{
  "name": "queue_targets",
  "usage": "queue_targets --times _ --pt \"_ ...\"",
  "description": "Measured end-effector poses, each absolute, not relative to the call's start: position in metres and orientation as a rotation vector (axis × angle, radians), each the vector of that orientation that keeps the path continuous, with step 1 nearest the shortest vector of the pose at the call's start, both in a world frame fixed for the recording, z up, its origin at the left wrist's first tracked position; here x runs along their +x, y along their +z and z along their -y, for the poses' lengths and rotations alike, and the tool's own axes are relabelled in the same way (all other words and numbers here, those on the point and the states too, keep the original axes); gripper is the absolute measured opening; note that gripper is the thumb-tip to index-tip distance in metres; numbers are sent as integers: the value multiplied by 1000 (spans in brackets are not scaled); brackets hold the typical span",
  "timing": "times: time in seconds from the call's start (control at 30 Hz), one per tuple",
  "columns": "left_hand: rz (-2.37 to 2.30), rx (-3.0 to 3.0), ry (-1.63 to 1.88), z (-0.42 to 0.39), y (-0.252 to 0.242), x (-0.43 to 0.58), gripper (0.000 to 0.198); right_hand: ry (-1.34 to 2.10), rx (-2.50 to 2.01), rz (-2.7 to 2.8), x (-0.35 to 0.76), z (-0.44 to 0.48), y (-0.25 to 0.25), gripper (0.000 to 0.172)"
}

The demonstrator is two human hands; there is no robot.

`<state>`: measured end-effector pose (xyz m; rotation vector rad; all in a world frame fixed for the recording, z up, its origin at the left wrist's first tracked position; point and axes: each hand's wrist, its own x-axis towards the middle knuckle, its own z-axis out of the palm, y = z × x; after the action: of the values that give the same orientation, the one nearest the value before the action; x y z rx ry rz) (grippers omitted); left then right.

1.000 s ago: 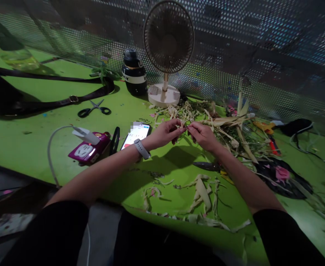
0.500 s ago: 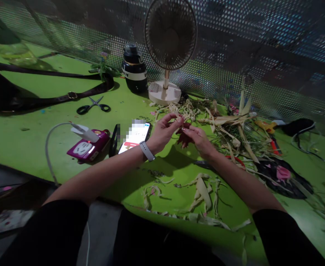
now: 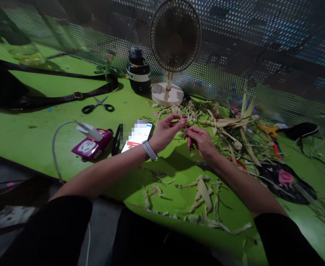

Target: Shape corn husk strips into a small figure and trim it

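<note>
My left hand (image 3: 166, 131), with a grey watch band on its wrist, and my right hand (image 3: 201, 142) meet above the green table (image 3: 40, 136). Both pinch a thin pale strip of dried husk (image 3: 185, 124) between their fingertips. Just beyond them lies a heap of dried husk and leaf strips (image 3: 225, 129). Loose husk scraps (image 3: 203, 192) lie on the table between my forearms.
A small fan (image 3: 173, 48) and a dark bottle (image 3: 138, 72) stand at the back by a perforated screen. A phone (image 3: 137, 135), a purple power strip (image 3: 92, 146), scissors (image 3: 97, 106) and a dark bag strap (image 3: 54, 98) lie to the left. Red-handled tools (image 3: 274, 147) lie right.
My hands stayed together at the husk strip, shifting slightly; the left thumb and fingers opened a little, then pinched again. The view drifted a bit to the left.
</note>
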<state>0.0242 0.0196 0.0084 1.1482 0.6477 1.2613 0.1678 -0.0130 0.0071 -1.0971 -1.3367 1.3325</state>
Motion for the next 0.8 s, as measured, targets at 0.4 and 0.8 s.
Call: queue_targets --times 0.4,0.8 --pt "-569 1083 957 -29 0 18 22 999 -1198 1563 190 3 23 25" --pt "-646 1018 934 -24 2 19 29 1091 -1239 1513 186 0 13 35"
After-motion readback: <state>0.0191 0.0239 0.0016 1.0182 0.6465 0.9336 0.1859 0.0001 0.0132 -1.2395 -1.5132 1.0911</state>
